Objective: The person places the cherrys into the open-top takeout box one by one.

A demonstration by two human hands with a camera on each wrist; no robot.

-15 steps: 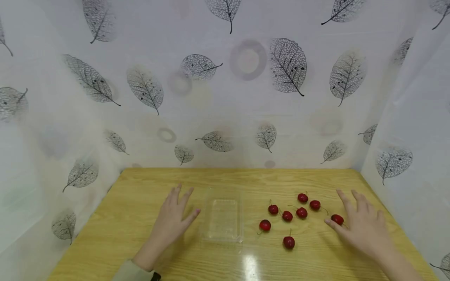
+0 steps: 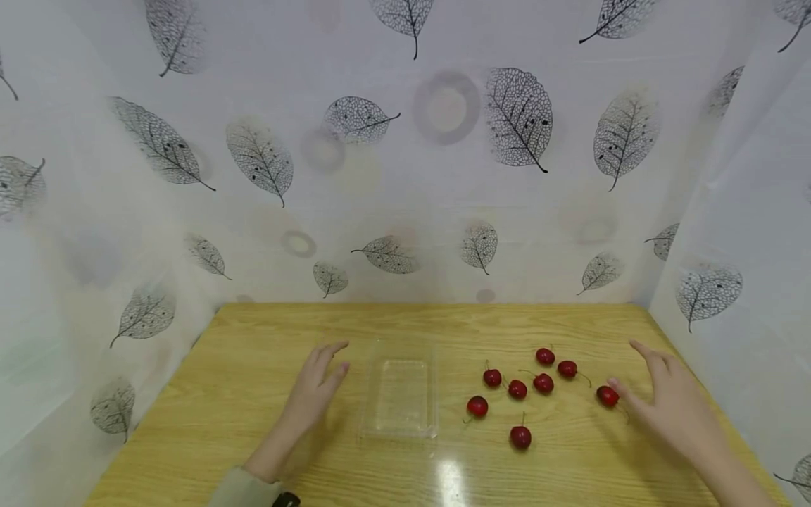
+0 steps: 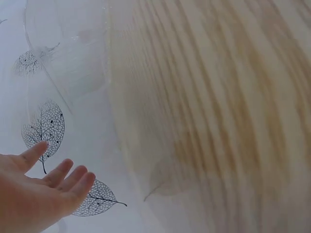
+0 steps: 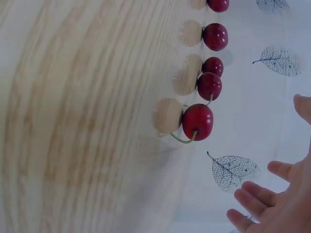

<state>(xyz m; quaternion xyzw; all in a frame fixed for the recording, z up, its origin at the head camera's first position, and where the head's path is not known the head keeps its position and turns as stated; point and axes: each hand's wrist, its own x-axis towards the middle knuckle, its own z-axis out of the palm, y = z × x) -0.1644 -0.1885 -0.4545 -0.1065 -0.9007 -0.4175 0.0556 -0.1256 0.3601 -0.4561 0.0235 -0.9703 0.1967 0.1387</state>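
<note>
Just left of a clear plastic tray (image 2: pixel 401 398), my left hand (image 2: pixel 310 391) hovers over the table with thumb and fingers apart. It holds nothing, and the left wrist view shows its loosely bent fingers (image 3: pixel 73 183). On the far right, my right hand (image 2: pixel 678 408) is spread above the wood, its thumb tip close by the rightmost cherry (image 2: pixel 607 396). Nothing is in that hand either; in the right wrist view its fingers (image 4: pixel 255 194) stand apart from the nearest cherry (image 4: pixel 198 122). Several more stemmed red cherries, including a front one (image 2: pixel 521 437), lie between the tray and my right hand.
The wood-grain table (image 2: pixel 253 352) ends at a pale leaf-printed sheet (image 2: pixel 405 176) behind it, and similar sheets rise along both sides. A bright reflection shows on the front of the tabletop.
My right hand has turned and shifted right, its thumb drawing back past the rightmost cherry. My left hand's fingers have lowered and come closer together. Tray and cherries are unmoved.
</note>
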